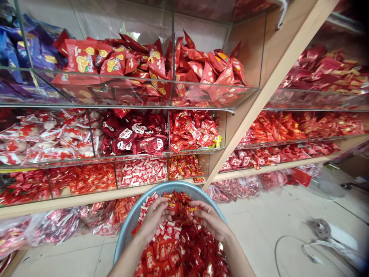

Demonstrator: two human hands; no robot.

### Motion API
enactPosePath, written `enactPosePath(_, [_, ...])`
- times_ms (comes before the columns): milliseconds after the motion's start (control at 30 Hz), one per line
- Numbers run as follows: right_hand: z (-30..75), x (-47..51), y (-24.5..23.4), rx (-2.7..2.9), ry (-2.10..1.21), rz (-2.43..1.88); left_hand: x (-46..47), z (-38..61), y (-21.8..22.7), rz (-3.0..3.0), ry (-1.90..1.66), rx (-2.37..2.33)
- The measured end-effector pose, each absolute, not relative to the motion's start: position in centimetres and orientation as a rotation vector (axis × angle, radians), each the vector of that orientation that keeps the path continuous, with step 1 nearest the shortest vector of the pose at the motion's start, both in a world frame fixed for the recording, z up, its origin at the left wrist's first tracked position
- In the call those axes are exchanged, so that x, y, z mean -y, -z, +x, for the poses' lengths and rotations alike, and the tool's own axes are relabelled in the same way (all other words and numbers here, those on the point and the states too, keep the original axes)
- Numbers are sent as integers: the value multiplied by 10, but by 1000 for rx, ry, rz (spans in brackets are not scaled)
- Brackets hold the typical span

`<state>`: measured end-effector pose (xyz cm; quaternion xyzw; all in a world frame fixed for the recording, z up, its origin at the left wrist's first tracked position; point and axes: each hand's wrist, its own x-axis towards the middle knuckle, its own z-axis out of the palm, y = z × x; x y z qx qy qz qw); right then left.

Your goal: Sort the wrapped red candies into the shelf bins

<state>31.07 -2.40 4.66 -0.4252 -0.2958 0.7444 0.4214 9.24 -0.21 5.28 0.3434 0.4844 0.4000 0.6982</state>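
A blue plastic basket stands in front of me, full of red-wrapped candies of several kinds. Over its far part, my left hand has its fingers closed on a small red candy with yellow print. Opposite it, my right hand pinches a similar red-and-yellow candy. More candies of that look lie just beyond the fingers. White-and-red candies fill the left of the basket, orange-red ones lie nearer to me, and shiny dark red ones cover the right.
Shelves with clear-fronted bins of wrapped sweets rise behind the basket, split by a slanting wooden upright. Plastic bags of sweets lie beneath the bottom shelf. On the tiled floor at right are a white device and a looped cable.
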Motion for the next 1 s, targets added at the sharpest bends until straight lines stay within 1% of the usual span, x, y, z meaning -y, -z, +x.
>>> enactPosePath(233, [316, 23, -42, 588, -1808, -998, -1, 90, -54, 629, -910, -1036])
enactPosePath(433, [316, 24, -40, 571, -1806, -992, -1, 93, -48, 707, -902, -1035])
enactPosePath(567, [315, 23, -39, 557, -1796, -987, -3, 92, -50, 889, -875, -1170])
enactPosePath(700, [313, 23, -41, 537, -1775, -997, -4, 97, -50, 1265, -736, -1353])
enactPosePath(833, [313, 22, -40, 529, -1766, -999, -5, 109, -34, 1626, -649, -1428])
enactPosePath(1000, [311, 22, -38, 528, -1756, -1021, -3, 122, -16, 1769, -485, -1447])
